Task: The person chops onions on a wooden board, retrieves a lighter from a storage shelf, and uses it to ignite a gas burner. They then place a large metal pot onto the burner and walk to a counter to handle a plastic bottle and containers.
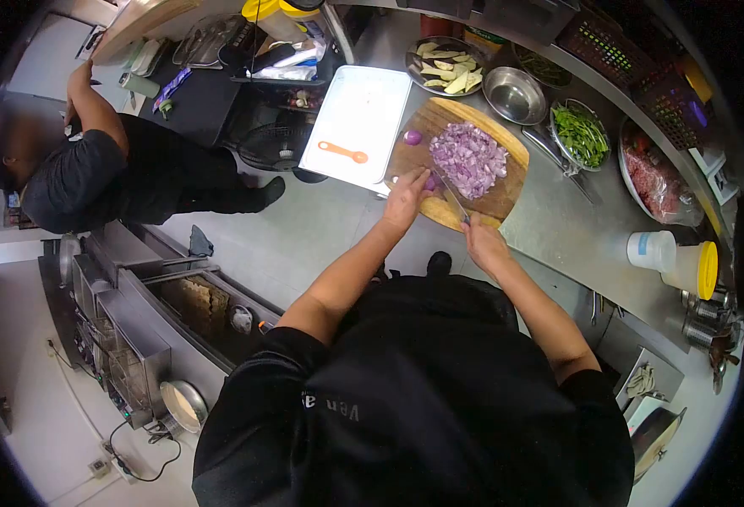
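Steel counter [558, 220] bears a wooden board [507, 182]; right hand [484, 245] grips knife [452, 198], left hand [406, 198] pins onion [429, 182].

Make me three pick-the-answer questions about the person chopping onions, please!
1. Where is the pile of chopped onion?
A. On the wooden board
B. In a metal bowl
C. On the floor

2. What colour is the peeler on the white tray?
A. Green
B. Orange
C. Blue

3. What is the right hand doing?
A. Resting open
B. Holding a cup
C. Gripping a knife

Answers:
1 A, the purple pile sits on the round wooden board.
2 B, it shows bright orange against the tray.
3 C, its fingers close round the handle of the knife while the left hand steadies an onion piece.
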{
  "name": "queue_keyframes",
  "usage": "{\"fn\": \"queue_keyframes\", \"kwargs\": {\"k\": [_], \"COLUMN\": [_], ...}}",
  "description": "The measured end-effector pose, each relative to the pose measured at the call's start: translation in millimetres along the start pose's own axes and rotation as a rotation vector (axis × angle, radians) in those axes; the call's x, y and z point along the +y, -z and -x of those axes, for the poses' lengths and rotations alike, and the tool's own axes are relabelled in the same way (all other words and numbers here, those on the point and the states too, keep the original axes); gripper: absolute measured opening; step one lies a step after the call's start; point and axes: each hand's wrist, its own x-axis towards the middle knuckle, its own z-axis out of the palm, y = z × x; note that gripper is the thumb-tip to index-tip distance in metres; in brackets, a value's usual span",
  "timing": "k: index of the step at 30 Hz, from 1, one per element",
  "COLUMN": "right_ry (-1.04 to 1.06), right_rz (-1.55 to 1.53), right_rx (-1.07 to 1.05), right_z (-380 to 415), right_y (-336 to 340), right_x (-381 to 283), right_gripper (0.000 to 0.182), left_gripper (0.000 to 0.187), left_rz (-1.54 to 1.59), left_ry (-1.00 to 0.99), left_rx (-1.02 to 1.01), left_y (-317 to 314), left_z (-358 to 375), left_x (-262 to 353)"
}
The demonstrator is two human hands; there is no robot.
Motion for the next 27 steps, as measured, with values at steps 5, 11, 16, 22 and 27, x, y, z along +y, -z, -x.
{"fn": "queue_keyframes", "kwargs": {"k": [5, 11, 16, 22, 27], "right_ry": [0.024, 0.057, 0.074, 0.037, 0.012], "right_rz": [-0.019, -0.037, -0.04, -0.046, -0.009], "right_rx": [0.022, 0.021, 0.061, 0.052, 0.007], "right_z": [2.1, -4.3, -28.9, -16.0, -4.2], "right_y": [-3.5, -11.5, -30.7, -5.8, 8.1], "right_x": [2.6, 7.7, 10.9, 8.0, -0.7], "right_gripper": [0.032, 0.031, 0.031, 0.031, 0.031], "left_gripper": [0.042, 0.039, 0.04, 0.039, 0.038], "left_rz": [-0.033, -0.065, -0.068, -0.019, -0.006], "left_ry": [-0.033, -0.027, -0.011, -0.049, -0.049], "left_rx": [-0.017, -0.048, -0.038, 0.071, 0.104], "left_y": [-9.8, -7.0, -5.4, -12.9, -14.5], "left_z": [2.7, 0.6, 0.4, -0.7, 0.5], "left_x": [-12.2, -7.8, -4.2, -5.8, -6.6]}}
